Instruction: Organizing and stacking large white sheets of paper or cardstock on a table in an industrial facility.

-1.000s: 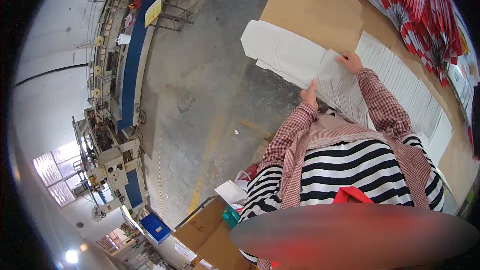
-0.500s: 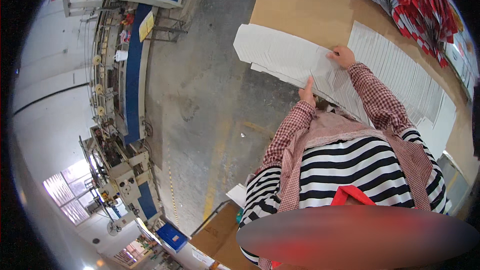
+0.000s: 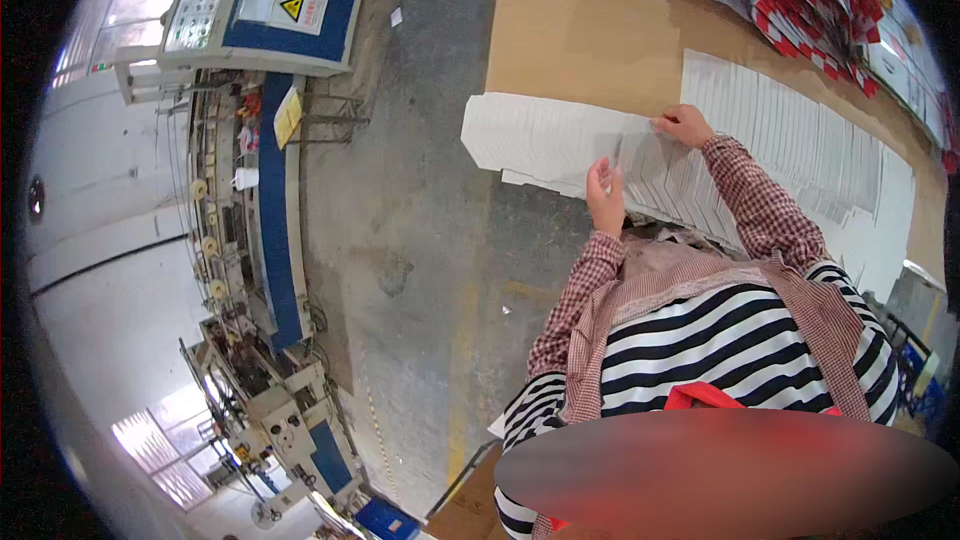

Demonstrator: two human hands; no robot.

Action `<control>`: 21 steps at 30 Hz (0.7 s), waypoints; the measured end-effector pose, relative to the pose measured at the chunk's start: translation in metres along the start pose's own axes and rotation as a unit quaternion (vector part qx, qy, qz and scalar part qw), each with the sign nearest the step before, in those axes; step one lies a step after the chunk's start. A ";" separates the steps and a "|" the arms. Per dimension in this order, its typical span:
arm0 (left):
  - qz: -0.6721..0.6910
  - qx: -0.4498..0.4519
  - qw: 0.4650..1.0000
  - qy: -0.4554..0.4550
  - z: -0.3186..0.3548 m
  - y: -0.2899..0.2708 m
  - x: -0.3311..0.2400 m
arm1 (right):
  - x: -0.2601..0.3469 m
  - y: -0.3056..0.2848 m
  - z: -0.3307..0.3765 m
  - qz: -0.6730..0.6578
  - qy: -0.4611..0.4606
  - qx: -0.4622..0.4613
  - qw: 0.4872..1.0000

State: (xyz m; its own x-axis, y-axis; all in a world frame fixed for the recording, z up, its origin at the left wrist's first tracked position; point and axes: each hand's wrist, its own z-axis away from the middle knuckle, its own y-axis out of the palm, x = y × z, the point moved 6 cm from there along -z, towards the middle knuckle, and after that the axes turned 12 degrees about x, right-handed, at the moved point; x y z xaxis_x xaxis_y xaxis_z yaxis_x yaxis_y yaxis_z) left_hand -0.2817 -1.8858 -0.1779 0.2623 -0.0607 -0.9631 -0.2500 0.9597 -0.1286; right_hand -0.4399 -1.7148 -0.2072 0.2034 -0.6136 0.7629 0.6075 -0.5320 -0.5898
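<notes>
A long row of overlapping white paper sheets (image 3: 540,130), fanned out in steps, lies along the near edge of the table. At its far edge my right hand (image 3: 686,126) is closed, with thumb and fingertips pinching the edge of a white sheet. My left hand (image 3: 605,200) is raised at the row's near edge, fingers stretched up and a little apart, holding nothing visible. Between the hands the sheets look greyer and partly lifted. To the right, a second fanned row of white sheets (image 3: 780,125) lies beyond my right forearm.
Brown cardboard (image 3: 580,35) covers the table. Red-and-silver folded pieces (image 3: 760,0) are piled at its far right. Across the grey floor (image 3: 400,240) on the left stands a long blue-and-cream machine (image 3: 280,210) with a control box (image 3: 270,15). A brown carton (image 3: 465,500) stands at lower left.
My left hand has gone from pointing onto the sheets to raised, spread fingers slightly nearer me. My right hand stays at the far edge. The whole view has shifted, so surroundings sit lower.
</notes>
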 end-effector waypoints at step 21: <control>0.442 0.219 0.835 -0.244 0.044 0.062 0.062 | -0.121 -0.149 0.316 0.106 0.152 -0.398 0.899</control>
State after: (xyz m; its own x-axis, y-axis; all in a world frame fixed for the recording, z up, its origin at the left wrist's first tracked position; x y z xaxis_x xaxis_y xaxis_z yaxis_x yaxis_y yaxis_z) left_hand -0.2402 -1.8179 -0.2357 0.5304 0.7417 -0.4106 -0.2105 0.5844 0.7837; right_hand -0.3124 -1.3767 -0.1278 -0.0430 -0.8167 0.5754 -0.1857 -0.5594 -0.8078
